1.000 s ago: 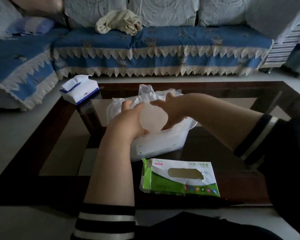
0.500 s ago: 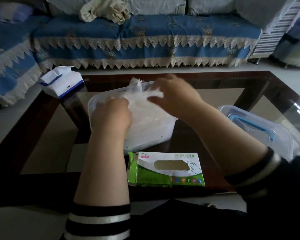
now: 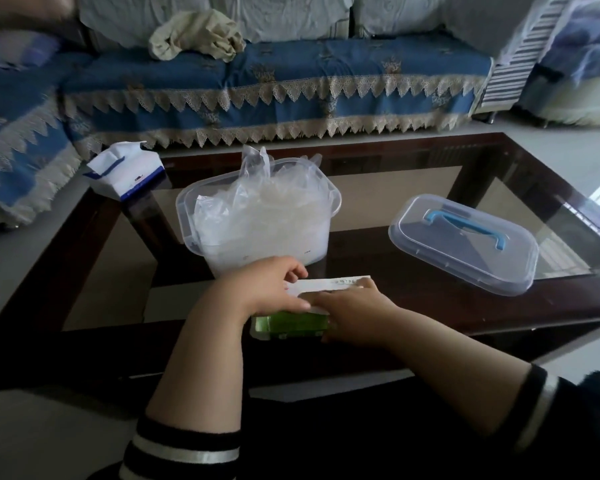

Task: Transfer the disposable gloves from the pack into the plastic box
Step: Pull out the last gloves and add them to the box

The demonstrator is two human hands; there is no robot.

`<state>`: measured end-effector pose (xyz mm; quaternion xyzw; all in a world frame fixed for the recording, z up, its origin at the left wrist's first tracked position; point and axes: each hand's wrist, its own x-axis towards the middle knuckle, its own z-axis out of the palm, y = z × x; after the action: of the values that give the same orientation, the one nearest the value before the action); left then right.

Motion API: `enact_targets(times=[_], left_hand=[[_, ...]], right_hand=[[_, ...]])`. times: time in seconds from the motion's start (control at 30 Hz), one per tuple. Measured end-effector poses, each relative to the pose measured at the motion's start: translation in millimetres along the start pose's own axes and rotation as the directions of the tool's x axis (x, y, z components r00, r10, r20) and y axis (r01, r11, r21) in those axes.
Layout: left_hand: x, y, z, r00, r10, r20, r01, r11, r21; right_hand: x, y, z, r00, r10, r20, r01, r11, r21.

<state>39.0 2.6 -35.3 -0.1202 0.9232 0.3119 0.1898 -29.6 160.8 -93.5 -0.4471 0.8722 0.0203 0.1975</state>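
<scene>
On the pack (image 3: 291,323), both hands (image 3: 274,289) rest.

Open desk (image 3: 378,202) runs between the plastic box (image 3: 321,244) and the lid (image 3: 464,244) on the right, while the tissue pack (image 3: 125,171) blocks the far-left corner and gloves (image 3: 267,199) heap above the box's rim.

Both hands covering most of the green glove pack (image 3: 291,323), hiding its opening; upper arms running out of frame below
</scene>
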Motion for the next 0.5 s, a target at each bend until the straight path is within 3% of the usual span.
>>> enact_targets(times=[0.1,0.2,0.23,0.3,0.37,0.43,0.5], left_hand=[[-0.7,-7.0,14.4,1.000,-0.027,-0.003,0.027,0.994,0.102],[-0.5,0.8,20.3,0.961,0.071,-0.266,-0.081,0.996,-0.026],[-3.9,5.3,20.2,0.902,0.125,-0.413,-0.154,0.987,-0.038],[-4.5,6.8,18.3,0.698,0.223,-0.681,-0.262,0.964,0.047],[-4.9,3.5,18.1,0.521,0.272,-0.809,-0.226,0.958,0.177],[3.1,-3.7,18.3,0.496,0.271,-0.825,-0.139,0.962,0.233],[12.5,-8.7,19.1,0.560,0.258,-0.787,-0.052,0.959,0.277]], right_hand=[[-0.6,1.8,3.5,1.000,-0.001,-0.007,0.001,1.000,0.010],[-4.9,2.6,1.0,0.998,0.006,-0.061,-0.006,1.000,0.007],[-9.2,3.1,-1.8,0.996,0.010,-0.087,-0.008,1.000,0.024],[-13.9,4.2,-7.3,0.991,0.002,-0.137,0.011,0.996,0.089],[-23.7,6.3,-12.9,0.965,-0.013,-0.263,0.076,0.970,0.232],[-31.2,16.2,-19.3,0.846,0.088,-0.526,0.127,0.925,0.358],[-35.8,42.8,-24.0,0.679,0.329,-0.656,0.000,0.894,0.449]])
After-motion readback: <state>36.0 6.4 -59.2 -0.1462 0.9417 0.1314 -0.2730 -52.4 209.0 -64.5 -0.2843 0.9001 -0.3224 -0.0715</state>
